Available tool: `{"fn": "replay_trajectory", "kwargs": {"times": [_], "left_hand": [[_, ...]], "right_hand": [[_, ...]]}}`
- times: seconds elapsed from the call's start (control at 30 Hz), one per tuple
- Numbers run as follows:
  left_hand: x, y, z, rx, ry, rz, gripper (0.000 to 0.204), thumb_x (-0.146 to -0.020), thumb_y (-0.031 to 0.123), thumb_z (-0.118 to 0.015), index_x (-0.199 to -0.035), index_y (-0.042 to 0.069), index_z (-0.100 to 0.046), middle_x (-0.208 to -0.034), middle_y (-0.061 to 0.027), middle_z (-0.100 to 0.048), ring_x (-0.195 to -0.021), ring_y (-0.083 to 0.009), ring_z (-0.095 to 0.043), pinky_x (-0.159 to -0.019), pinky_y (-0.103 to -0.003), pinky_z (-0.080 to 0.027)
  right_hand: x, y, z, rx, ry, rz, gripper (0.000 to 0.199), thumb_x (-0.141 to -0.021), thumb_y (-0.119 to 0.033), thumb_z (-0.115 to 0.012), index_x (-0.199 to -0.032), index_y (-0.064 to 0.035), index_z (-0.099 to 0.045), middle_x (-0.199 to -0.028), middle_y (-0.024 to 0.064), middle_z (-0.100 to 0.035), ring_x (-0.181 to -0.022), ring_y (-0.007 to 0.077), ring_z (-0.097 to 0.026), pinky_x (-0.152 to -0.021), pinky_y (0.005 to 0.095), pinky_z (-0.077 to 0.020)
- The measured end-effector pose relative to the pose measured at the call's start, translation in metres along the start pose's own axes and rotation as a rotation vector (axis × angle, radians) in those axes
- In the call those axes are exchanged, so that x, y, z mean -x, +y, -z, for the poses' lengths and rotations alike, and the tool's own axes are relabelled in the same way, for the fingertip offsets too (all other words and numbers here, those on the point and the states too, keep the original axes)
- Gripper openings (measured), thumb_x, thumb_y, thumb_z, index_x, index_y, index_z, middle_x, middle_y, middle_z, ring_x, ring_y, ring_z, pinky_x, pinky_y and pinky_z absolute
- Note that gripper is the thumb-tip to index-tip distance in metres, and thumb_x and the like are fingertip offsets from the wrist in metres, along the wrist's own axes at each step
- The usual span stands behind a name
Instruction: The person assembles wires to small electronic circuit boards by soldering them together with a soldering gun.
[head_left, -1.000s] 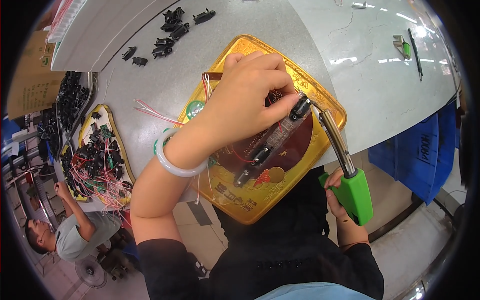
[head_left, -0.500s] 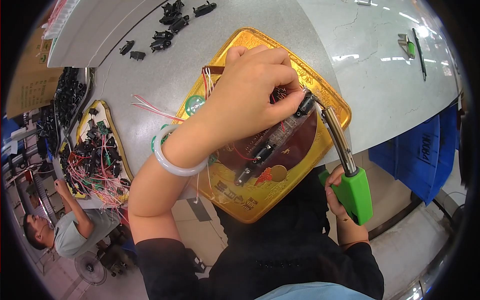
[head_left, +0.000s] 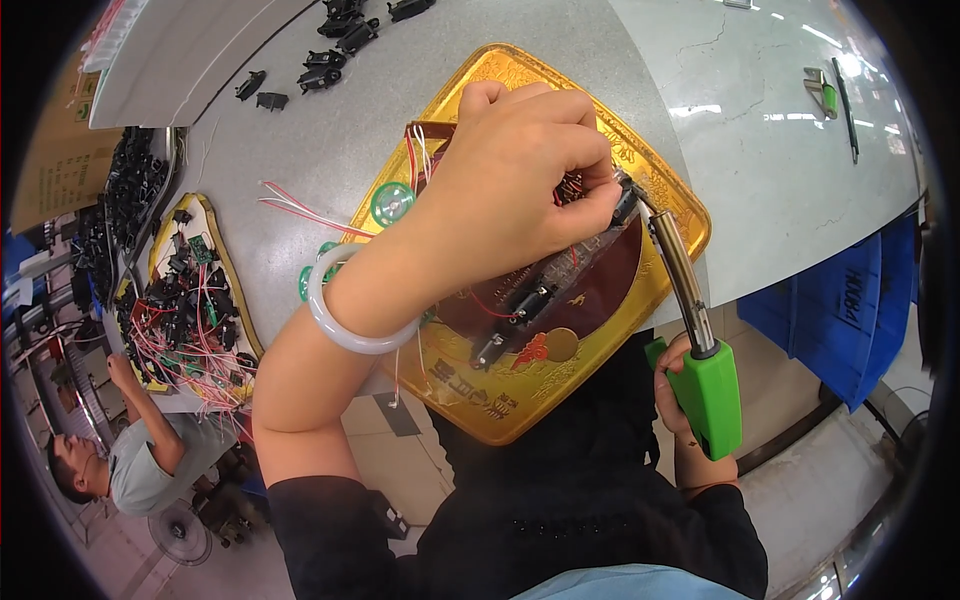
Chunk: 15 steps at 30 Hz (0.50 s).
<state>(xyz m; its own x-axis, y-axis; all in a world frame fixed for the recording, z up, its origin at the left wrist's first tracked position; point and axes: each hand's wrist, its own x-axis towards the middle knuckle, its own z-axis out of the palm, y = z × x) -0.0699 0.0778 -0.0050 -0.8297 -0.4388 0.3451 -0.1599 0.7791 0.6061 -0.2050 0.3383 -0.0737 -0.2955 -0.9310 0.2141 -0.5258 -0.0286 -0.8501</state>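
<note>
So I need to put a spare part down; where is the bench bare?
Bare grey bench lies between the gold tray and the small green tool. A narrower strip runs between the black connectors and that tray. The side tray of wired parts is crowded.

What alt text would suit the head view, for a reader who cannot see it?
A person's left hand pinches a small wired part over a golden tray, while the right hand holds a green-handled soldering iron with its tip at that part. A second tray of wired parts lies at left.

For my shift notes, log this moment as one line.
left hand: pinching circuit board over gold tray | right hand: gripping green-handled soldering iron, tip at board
</note>
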Motion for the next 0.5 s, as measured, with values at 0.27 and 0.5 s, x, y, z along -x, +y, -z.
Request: {"fn": "replay_trajectory", "kwargs": {"times": [0.27,0.5], "left_hand": [[0.0003,-0.0002,0.0004,0.013,0.0,0.007,0.015,-0.066,0.012,-0.064,-0.06,0.008,-0.051,-0.065,0.0005,-0.046,-0.064,-0.0154,-0.048,-0.074,-0.029,-0.029],[-0.0001,-0.0002,-0.0009,0.009,-0.007,0.017,0.016,-0.067,0.013,-0.065,-0.06,0.008,-0.051,-0.066,0.0003,-0.047,-0.064,-0.0156,-0.048,-0.074,-0.029,-0.029]], "right_hand": [[-0.0026,-0.007,0.0027,0.043,-0.017,-0.01,0.019,-0.058,-0.002,-0.057,-0.076,-0.004,-0.052,-0.072,0.0107,-0.049,-0.056,0.0265,-0.051,-0.047,0.0321,-0.0413],[-0.0074,-0.0091,0.0036,0.042,0.006,0.039,0.018,-0.057,0.0,-0.056,-0.074,-0.0032,-0.051,-0.068,0.0098,-0.048,-0.054,0.0263,-0.049,-0.046,0.0318,-0.0406]]}}
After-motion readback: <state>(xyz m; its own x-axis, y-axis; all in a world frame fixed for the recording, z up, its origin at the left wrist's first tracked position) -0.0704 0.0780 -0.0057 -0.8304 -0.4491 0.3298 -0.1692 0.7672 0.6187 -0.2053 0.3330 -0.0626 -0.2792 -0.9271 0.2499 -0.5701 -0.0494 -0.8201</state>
